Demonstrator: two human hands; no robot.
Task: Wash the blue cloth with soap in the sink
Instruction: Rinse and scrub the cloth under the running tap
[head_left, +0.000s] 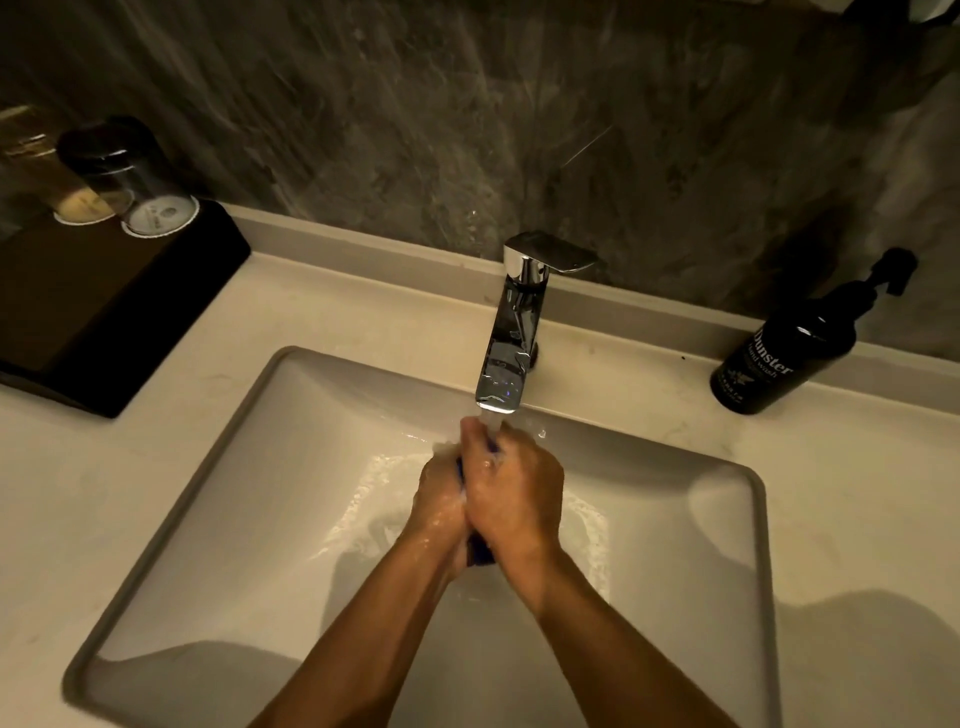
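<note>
Both hands are pressed together over the middle of the white sink (218, 499), right under the chrome tap (511, 338), whose water runs onto them. The blue cloth (480, 553) is squeezed between the palms; only dark blue slivers show at the wrists and near the fingertips. My left hand (441, 499) and my right hand (511, 488) are wet and closed on it. A black pump bottle of hand wash (784, 353) stands on the counter at the back right, apart from the hands.
A dark tray (104, 306) with two upturned glasses (130, 176) sits on the counter at the back left. A grey stone wall rises behind the tap. Water pools around the sink's middle.
</note>
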